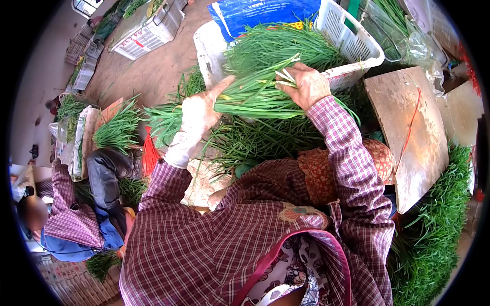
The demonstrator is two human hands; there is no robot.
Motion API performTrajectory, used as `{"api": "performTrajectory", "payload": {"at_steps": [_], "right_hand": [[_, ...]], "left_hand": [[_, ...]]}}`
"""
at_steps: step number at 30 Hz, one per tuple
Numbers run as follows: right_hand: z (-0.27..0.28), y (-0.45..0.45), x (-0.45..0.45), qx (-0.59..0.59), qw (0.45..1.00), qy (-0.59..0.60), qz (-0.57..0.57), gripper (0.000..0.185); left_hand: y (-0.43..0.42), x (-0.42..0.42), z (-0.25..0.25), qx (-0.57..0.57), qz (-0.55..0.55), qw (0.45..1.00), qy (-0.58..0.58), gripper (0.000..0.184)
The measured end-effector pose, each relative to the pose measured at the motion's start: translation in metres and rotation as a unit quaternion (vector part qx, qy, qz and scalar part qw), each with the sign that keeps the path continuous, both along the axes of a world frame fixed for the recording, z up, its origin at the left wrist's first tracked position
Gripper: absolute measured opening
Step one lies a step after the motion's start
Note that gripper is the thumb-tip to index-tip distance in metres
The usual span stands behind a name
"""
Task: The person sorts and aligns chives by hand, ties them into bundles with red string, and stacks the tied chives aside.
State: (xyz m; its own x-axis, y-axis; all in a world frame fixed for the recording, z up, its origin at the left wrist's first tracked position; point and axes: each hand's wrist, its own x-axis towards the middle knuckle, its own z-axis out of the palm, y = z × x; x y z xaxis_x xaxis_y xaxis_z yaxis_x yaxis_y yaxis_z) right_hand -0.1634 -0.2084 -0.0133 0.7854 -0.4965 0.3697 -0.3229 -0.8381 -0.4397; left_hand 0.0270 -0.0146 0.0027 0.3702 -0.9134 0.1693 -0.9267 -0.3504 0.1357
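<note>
A bunch of garlic chives [258, 96] lies sideways in front of me, held between my two hands. My left hand [204, 107] is closed around its leafy side, thumb stretched along the top and the other fingers mostly hidden; leaf tips hang out to the left. My right hand [305, 85] pinches the stem end, where a few white stalks stick out between the fingers. Just beyond the bunch stands a white plastic crate [352, 30] heaped with more chives [280, 48]. Loose chives [265, 137] lie below my hands, over my lap.
Blue printed plastic sheeting [260, 15] lines the crate's far side. At right leans a worn wooden board [408, 132], with a large pile of chives [439, 234] beside it. Red strings [150, 153] hang at left, near a co-worker [76, 219]. Another crate [148, 38] stands behind.
</note>
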Motion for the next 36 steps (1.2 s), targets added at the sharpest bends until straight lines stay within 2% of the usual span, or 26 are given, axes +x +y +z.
{"api": "performTrajectory", "payload": {"at_steps": [3,5,7,10,11,13,14,15,16,17,19,21,22,24,25,26,27,29,35,36], "right_hand": [[-0.003,-0.001,0.001,0.011,1.000,0.004,0.014,0.032],[-0.004,0.002,0.003,-0.037,0.999,-0.004,0.001,0.036],[-0.002,0.004,0.004,-0.046,0.999,-0.006,0.010,0.029],[-0.008,-0.005,0.008,-0.082,0.996,-0.003,-0.030,0.010],[-0.011,-0.011,0.007,-0.082,0.996,-0.003,-0.030,0.010],[-0.014,-0.025,0.003,-0.085,0.993,-0.003,-0.079,0.011],[-0.012,-0.034,-0.004,-0.030,0.992,0.024,-0.118,0.013],[-0.010,-0.044,-0.011,-0.045,0.988,0.037,-0.145,0.013],[-0.007,-0.052,-0.025,0.020,0.979,0.041,-0.198,0.014],[-0.010,-0.071,-0.034,-0.030,0.961,0.136,-0.240,0.018],[-0.014,-0.086,-0.053,-0.070,0.945,0.159,-0.277,0.022],[-0.001,-0.069,-0.057,-0.113,0.970,0.064,-0.207,0.030],[-0.009,-0.068,-0.047,-0.127,0.973,0.040,-0.187,0.032],[0.020,-0.023,-0.029,-0.098,0.987,0.027,-0.121,0.033],[0.002,-0.020,-0.017,-0.149,0.986,-0.053,-0.060,0.030],[0.014,-0.003,-0.010,-0.110,0.993,-0.026,-0.020,0.029],[0.010,0.003,0.000,-0.072,0.996,-0.051,0.019,0.031],[0.011,0.013,0.002,-0.075,0.993,-0.071,0.064,0.033],[0.002,0.012,0.005,-0.120,0.986,-0.080,0.079,0.042],[0.003,0.011,0.006,-0.122,0.986,-0.099,0.063,0.032]], "left_hand": [[-0.002,-0.003,0.003,0.004,0.003,1.000,-0.021,0.059],[-0.005,-0.003,0.003,0.018,0.016,1.000,-0.017,0.059],[-0.008,-0.003,0.003,0.032,0.028,0.999,-0.013,0.058],[-0.010,-0.004,0.007,0.030,0.035,0.999,-0.005,0.057],[-0.009,-0.003,0.007,0.019,0.031,0.999,0.012,0.056],[-0.008,0.000,0.006,0.009,0.027,0.999,0.029,0.055],[-0.006,0.003,0.005,-0.013,0.026,0.999,0.037,0.054],[-0.004,0.006,0.003,-0.037,0.025,0.998,0.044,0.053],[-0.003,0.009,0.002,-0.037,0.027,0.998,0.045,0.053],[-0.001,0.013,0.000,-0.051,0.043,0.996,0.067,0.052],[0.001,0.016,-0.001,-0.064,0.059,0.992,0.089,0.051],[0.001,0.018,0.000,-0.027,0.091,0.992,0.088,0.050],[0.000,0.018,0.000,-0.026,0.091,0.992,0.088,0.050],[-0.004,0.016,-0.003,-0.060,0.052,0.994,0.078,0.049],[-0.006,0.013,-0.001,-0.060,0.052,0.994,0.077,0.049],[-0.009,0.009,0.004,-0.041,0.051,0.994,0.084,0.050],[-0.010,0.006,0.006,-0.023,0.052,0.994,0.090,0.050],[-0.011,0.005,0.005,-0.017,0.049,0.995,0.089,0.052],[-0.014,0.004,0.001,0.015,0.054,0.990,0.131,0.060],[-0.015,0.006,-0.003,-0.010,0.027,0.990,0.138,0.061]]}}
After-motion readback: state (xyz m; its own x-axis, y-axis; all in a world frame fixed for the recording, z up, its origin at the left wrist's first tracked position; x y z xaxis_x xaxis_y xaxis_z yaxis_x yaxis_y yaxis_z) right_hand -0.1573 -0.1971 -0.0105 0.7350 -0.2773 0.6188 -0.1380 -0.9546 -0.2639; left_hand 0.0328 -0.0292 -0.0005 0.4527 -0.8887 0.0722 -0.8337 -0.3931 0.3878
